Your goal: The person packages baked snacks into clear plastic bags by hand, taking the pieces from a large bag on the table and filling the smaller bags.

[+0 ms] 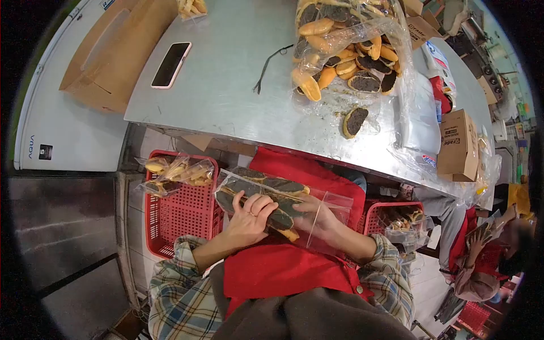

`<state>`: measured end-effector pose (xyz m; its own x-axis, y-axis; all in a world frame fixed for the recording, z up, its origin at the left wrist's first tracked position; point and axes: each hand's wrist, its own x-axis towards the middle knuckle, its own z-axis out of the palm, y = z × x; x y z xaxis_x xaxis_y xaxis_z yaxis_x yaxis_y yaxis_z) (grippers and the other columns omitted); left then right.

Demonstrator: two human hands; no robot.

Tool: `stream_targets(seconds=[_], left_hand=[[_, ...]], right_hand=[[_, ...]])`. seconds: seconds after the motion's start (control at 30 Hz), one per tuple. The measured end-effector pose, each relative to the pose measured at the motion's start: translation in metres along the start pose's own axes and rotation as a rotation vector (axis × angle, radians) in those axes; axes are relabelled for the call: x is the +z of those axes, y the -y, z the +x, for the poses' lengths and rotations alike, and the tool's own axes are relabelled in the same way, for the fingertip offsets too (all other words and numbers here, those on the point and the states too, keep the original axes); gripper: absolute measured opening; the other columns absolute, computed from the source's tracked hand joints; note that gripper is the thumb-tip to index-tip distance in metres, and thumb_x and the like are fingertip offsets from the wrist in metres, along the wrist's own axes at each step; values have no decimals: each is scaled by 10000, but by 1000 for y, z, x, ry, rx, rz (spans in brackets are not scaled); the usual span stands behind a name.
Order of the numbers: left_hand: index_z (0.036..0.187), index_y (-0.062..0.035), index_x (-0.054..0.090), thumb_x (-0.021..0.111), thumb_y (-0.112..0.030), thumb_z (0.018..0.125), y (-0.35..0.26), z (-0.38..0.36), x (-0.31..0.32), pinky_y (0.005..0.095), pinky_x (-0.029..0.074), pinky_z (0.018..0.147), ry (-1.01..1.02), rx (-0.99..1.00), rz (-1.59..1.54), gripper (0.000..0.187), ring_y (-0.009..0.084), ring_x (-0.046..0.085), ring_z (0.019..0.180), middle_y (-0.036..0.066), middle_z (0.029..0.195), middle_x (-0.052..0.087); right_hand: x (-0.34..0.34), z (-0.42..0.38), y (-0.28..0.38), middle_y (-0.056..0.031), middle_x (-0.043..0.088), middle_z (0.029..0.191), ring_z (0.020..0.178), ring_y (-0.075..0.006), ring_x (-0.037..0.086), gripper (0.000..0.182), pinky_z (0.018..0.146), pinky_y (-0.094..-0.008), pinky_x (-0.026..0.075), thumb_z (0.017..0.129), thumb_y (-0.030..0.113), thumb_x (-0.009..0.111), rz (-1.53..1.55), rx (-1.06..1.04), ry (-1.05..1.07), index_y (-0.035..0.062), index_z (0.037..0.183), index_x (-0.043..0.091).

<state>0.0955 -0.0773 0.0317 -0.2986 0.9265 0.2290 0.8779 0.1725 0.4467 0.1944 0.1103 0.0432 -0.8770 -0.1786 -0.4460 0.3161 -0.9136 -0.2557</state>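
A clear plastic bag (334,203) holding several dark-filled flat buns (266,187) lies over my red apron, just below the metal table's edge. My left hand (249,218) presses on the bag and buns from the left, fingers curled over them. My right hand (317,218) grips the bag from the right, partly behind the plastic. On the metal table (226,85) above, a big open plastic sack (391,34) spills several orange and dark buns, and one loose dark bun (355,121) lies beside it.
A red crate (181,221) at my left holds packed bun bags (175,173); another red crate (391,212) stands at my right. A phone (170,64), a black cord (266,68) and cardboard boxes (113,51) are around the table. Another person (487,260) sits at far right.
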Motion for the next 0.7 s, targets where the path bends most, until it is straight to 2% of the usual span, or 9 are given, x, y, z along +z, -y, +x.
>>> stream_targets(seconds=[0.13, 0.23, 0.33, 0.43, 0.5, 0.53, 0.63, 0.7], left_hand=[[1272, -201, 391, 749, -381, 571, -10, 3, -7, 569, 165, 945, 92, -25, 8, 807, 240, 362, 1113, 45, 1127, 369], [1285, -300, 398, 745, -443, 571, -11, -2, 7, 588, 147, 940, -9, -14, -29, 806, 219, 359, 1108, 33, 1112, 359], [1273, -352, 405, 753, -442, 561, -10, -8, 19, 664, 134, 917, -54, -9, -28, 798, 299, 292, 1205, 53, 1226, 337], [1263, -407, 403, 758, -438, 554, -15, -4, 11, 746, 114, 868, 13, -89, -7, 794, 420, 153, 1283, 80, 1375, 240], [1262, -422, 400, 757, -439, 545, -14, -5, 15, 770, 99, 852, 43, -89, -5, 801, 472, 83, 1287, 90, 1423, 175], [1262, -430, 398, 756, -439, 541, -13, -6, 18, 781, 92, 844, 59, -91, -5, 805, 498, 47, 1289, 94, 1446, 142], [1262, -431, 403, 756, -441, 532, -11, -7, 23, 776, 94, 851, 23, -54, -2, 811, 474, 61, 1297, 67, 1440, 172], [1261, -435, 405, 750, -453, 533, -12, -6, 23, 774, 88, 855, 88, -16, 57, 806, 464, 60, 1302, 45, 1442, 175]], right_hand=[[1, -6, -6, -112, 495, 1218, 1090, -211, 500, 369, 947, -364, 405, 869, 67, 495, -87, -46, -122, -2, 1223, 418], [-4, -13, -10, -120, 494, 1220, 1102, -215, 496, 369, 953, -380, 400, 876, 93, 487, -76, -82, -139, -1, 1226, 415], [-17, -15, -16, -126, 485, 1233, 1124, -226, 483, 418, 966, -400, 384, 860, 137, 522, -8, -135, -45, 3, 1239, 406], [-23, -20, -10, -127, 458, 1265, 1156, -236, 456, 511, 984, -422, 360, 817, 182, 590, 127, -123, 112, 5, 1253, 392], [-34, -16, -12, -124, 433, 1291, 1175, -242, 437, 584, 996, -434, 345, 781, 203, 639, 192, -143, 250, 5, 1265, 378], [-35, -18, -14, -120, 427, 1296, 1180, -242, 431, 599, 996, -435, 345, 772, 210, 652, 151, -163, 240, 7, 1265, 377], [-34, -21, -23, -109, 418, 1299, 1188, -238, 422, 624, 991, -428, 355, 757, 219, 681, 64, -224, 203, 18, 1263, 375], [-37, -18, -29, -102, 426, 1288, 1184, -231, 425, 612, 978, -412, 374, 761, 211, 684, 49, -273, 175, 31, 1259, 378]])
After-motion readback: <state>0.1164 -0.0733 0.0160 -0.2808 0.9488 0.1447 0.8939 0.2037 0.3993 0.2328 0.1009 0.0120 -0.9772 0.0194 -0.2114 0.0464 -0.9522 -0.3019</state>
